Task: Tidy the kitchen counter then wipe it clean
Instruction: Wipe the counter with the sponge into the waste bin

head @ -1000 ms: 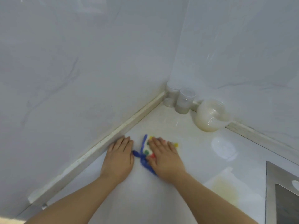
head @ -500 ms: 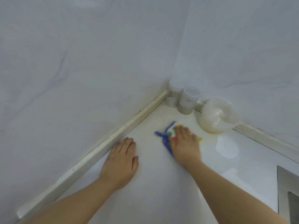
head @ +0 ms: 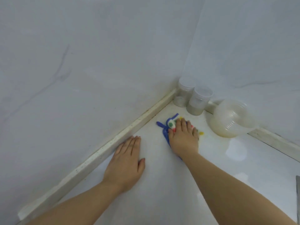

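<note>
I see the right hand spread flat, fingers straight, pressing the blue-edged spotted cloth onto the counter just left of the plastic bowl. The left hand lies flat and relaxed on the counter, holding nothing, farther left of the bowl and nearer me.

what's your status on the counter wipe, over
Left hand flat on counter. Right hand presses cloth flat, near the corner. Near jar and bowl close ahead.
</note>
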Demonstrator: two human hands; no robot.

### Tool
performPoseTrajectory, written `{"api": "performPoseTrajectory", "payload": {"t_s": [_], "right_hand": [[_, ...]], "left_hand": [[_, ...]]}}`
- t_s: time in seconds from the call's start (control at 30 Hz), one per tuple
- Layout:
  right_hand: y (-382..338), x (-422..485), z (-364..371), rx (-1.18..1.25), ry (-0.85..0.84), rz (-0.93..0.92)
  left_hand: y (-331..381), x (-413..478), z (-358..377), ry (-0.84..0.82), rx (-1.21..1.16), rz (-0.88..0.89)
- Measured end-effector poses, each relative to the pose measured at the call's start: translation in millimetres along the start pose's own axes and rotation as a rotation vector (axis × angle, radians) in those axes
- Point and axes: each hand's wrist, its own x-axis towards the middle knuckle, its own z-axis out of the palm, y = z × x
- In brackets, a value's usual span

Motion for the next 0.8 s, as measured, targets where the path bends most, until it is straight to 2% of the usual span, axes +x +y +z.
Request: {"api": "performPoseTrajectory", "payload": {"t_s": [0.07,0.17,0.27,0.33,0.43,0.57,0.8], "right_hand": [[-30.5,1.5,5.6,0.047,-0.021,-0.005],[-67.8,-16.3,15.1,0.1,-0.05,-0.252],[-58.4,-28.5,12.7,0.056,-0.083,-0.439],[-46.6,-21.7,9.7,0.014,-0.101,-0.501],[-40.0,9.7,7.5,0.025,-0.063,-0.342],[-31.8,46.3,1.6,0.052,-0.04,-0.127],[-17.1,51.6,-0.8,0.086,-0.02,0.01]], "left_hand": [[0.2,-1.1,-0.5,-0.013,-0.014,-0.017],[0.4,-1.2,-3.2,-0.029,-0.043,-0.043],[1.1,-1.8,-4.8,-0.059,-0.066,-0.046],[0.9,-1.2,-5.7,-0.079,-0.053,-0.045],[1.3,-2.1,-6.1,-0.144,-0.033,-0.046],[-0.4,-2.7,-2.8,-0.113,-0.048,-0.039],[-1.6,-2.2,-1.3,-0.158,-0.061,0.005]]}}
